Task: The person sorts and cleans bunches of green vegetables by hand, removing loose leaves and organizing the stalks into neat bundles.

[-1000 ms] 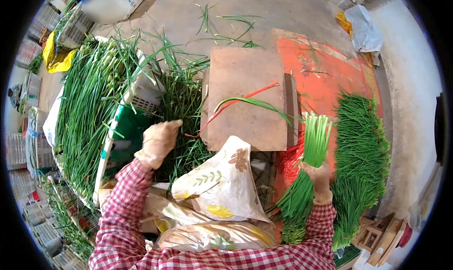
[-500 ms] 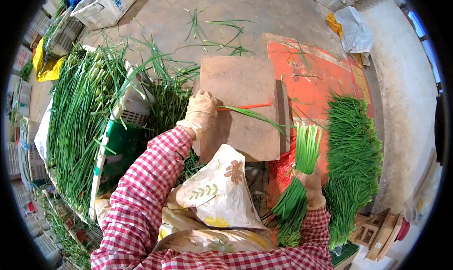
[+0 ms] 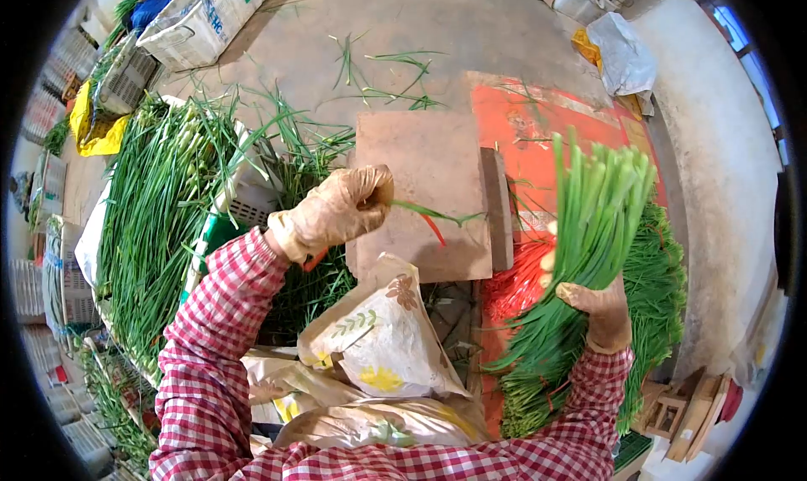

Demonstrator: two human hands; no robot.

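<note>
My gloved left hand (image 3: 340, 212) is raised over the left part of the brown board (image 3: 420, 245), fingers curled round a red strip (image 3: 434, 230) and a few green blades (image 3: 433, 214). Part of the red strip also shows below the palm. My right hand (image 3: 597, 309) grips a thick bunch of green stalks (image 3: 597, 208), pale ends pointing up and leaves hanging down to the lower left. Beneath and beside that bunch lie red strips (image 3: 521, 279) and a long pile of bundled greens (image 3: 656, 288).
A crate heaped with long greens (image 3: 160, 220) stands at the left, with loose greens (image 3: 307, 288) beside it. An orange sheet (image 3: 521, 128) lies beyond the board. A patterned cloth (image 3: 378, 338) covers my lap. A white crate (image 3: 202, 27) and a person's blue clothing (image 3: 151, 8) are at upper left.
My left hand moved onto the board and lifted the red strip and green blades off it. My right hand raised its bunch and moved slightly right.
</note>
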